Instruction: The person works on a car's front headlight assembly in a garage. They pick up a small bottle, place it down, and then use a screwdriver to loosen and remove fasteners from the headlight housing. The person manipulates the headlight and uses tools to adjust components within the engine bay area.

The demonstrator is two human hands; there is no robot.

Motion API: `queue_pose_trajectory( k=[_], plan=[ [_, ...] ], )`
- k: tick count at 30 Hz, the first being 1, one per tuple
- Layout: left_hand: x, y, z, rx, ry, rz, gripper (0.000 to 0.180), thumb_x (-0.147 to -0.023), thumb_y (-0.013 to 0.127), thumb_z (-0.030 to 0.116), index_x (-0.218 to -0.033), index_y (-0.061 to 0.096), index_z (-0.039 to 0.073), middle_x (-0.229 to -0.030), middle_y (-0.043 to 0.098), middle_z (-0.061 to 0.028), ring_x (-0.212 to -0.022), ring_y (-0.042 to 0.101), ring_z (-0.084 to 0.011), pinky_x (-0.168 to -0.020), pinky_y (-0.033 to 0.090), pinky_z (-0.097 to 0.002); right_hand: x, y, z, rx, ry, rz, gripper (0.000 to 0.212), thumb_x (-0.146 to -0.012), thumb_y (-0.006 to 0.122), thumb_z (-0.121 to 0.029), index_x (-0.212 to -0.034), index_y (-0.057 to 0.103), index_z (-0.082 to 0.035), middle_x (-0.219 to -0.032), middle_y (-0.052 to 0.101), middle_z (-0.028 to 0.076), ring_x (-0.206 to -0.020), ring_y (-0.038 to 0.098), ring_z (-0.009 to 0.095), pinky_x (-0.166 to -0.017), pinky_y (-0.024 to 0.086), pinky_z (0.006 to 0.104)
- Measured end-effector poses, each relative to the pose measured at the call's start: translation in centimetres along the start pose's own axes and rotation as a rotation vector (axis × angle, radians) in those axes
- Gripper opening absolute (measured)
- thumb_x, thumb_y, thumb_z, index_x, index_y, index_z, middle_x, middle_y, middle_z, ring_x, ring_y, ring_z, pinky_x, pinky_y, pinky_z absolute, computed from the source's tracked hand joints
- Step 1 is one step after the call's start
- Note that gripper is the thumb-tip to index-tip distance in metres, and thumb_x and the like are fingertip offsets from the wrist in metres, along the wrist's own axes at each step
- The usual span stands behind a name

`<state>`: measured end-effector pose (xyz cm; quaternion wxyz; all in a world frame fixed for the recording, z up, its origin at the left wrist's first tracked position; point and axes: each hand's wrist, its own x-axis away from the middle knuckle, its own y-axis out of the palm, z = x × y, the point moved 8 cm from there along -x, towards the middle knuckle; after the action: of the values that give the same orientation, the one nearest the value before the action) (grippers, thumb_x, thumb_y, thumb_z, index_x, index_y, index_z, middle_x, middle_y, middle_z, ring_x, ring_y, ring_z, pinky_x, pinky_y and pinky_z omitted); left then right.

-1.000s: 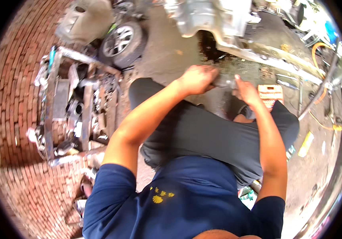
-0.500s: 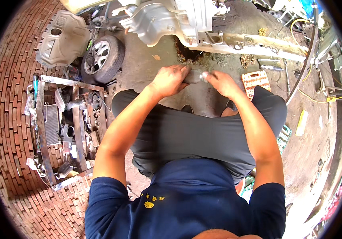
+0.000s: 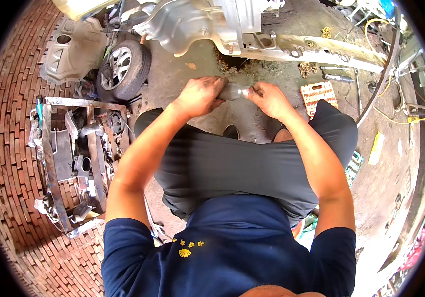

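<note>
Red brickwork [image 3: 14, 163] fills the left of my feed, and stained grey concrete floor [image 3: 168, 74] spreads across the middle and right. I count two bare hands. My left hand [image 3: 201, 96] is curled round one smooth grey, rounded piece [image 3: 232, 91], too blurred for me to identify; my right hand [image 3: 271, 100] is drawn in, thumb and fingers pinched at its bright end. That piece sits between both hands, raised over the floor just beyond my knees.

Ahead of me I count one large silver metal panel [image 3: 192, 27] and one long pale beam [image 3: 316, 48]. To the left are one wheel [image 3: 123, 69], one metal shield [image 3: 71, 54] with a round hole, and one rusty metal frame [image 3: 51, 173] of mixed parts. Right of me lie two tool cases, one orange [image 3: 316, 99] and one green [image 3: 354, 167], plus one yellow strip [image 3: 376, 148].
</note>
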<state>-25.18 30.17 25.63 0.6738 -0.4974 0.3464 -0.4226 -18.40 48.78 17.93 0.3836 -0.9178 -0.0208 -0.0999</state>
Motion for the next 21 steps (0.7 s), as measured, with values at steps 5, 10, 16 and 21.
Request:
queue_pose_trajectory(
  k=[5,10,16,21],
  plan=[
    [6.5,-6.5,-7.1,-0.161,-0.117,0.107,0.055,-0.080,0.083,0.015,-0.129,0.061,0.003,-0.117,0.072,-0.0190,-0.111,0.070,-0.0412,-0.093,0.058,-0.0502,-1.3,1.5,4.3,-0.638,0.140,0.017,0.035,-0.099,0.065,-0.025,-0.121,0.068,0.001,-0.103,0.075,0.013,-0.091,0.069,0.022,-0.074,0.053,0.0358],
    [20.7,-12.8,-16.5,-0.029,-0.690,0.442,0.061,-0.083,0.087,0.015,-0.135,0.059,0.001,-0.122,0.073,-0.0241,-0.110,0.073,-0.0402,-0.092,0.059,-0.0448,-2.0,2.1,2.5,-0.658,0.172,-0.048,0.032,-0.101,0.054,-0.006,-0.131,0.063,-0.001,-0.111,0.075,0.010,-0.092,0.067,0.017,-0.078,0.053,0.0322],
    [45.9,-2.1,-23.5,0.028,-1.275,0.831,0.071,-0.082,0.093,0.038,-0.127,0.062,-0.007,-0.118,0.074,-0.0245,-0.110,0.073,-0.0352,-0.097,0.056,-0.0437,-4.6,5.7,2.5,-0.604,0.235,-0.099,0.031,-0.103,0.059,-0.009,-0.132,0.062,0.001,-0.117,0.075,0.009,-0.094,0.066,0.016,-0.081,0.053,0.0310],
    [51.4,13.0,-18.7,0.205,-1.606,0.808,0.067,-0.085,0.092,0.033,-0.128,0.060,-0.006,-0.118,0.071,-0.0215,-0.111,0.069,-0.0314,-0.101,0.053,-0.0424,-9.2,10.2,7.2,-0.711,0.396,-0.252,0.039,-0.100,0.067,-0.014,-0.134,0.064,0.006,-0.115,0.073,0.009,-0.091,0.065,0.015,-0.076,0.051,0.0281]
  ],
)
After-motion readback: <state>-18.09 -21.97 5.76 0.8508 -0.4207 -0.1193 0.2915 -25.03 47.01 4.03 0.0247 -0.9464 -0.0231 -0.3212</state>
